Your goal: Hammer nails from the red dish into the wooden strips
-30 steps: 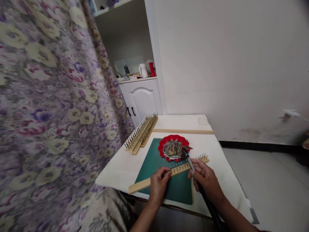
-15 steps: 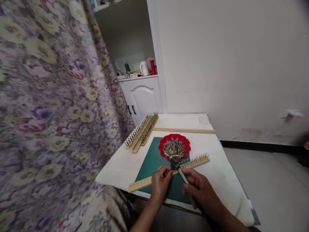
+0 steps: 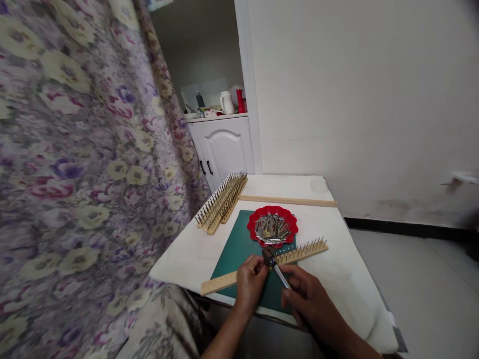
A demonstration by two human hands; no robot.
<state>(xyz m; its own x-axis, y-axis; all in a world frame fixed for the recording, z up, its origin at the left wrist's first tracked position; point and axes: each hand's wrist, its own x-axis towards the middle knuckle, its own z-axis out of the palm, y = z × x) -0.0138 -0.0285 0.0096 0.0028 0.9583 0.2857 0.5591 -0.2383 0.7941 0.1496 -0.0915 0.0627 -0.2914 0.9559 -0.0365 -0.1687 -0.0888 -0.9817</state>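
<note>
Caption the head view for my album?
Right hand holds a silver-shafted hammer at a pale nail-studded wooden strip.

Your bare left forearm [image 3: 225, 338] is slanting up and inward, and your left grip [image 3: 250, 283] is pinching at the fingertips. Your right forearm [image 3: 350, 341] is angling in from the lower right; your right grip [image 3: 309, 296] is curling closed, its fingers pointing leftward, near the left but not touching it.

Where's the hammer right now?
In the head view, the hammer is in the right hand, its head at the wooden strip beside the left hand.
</note>
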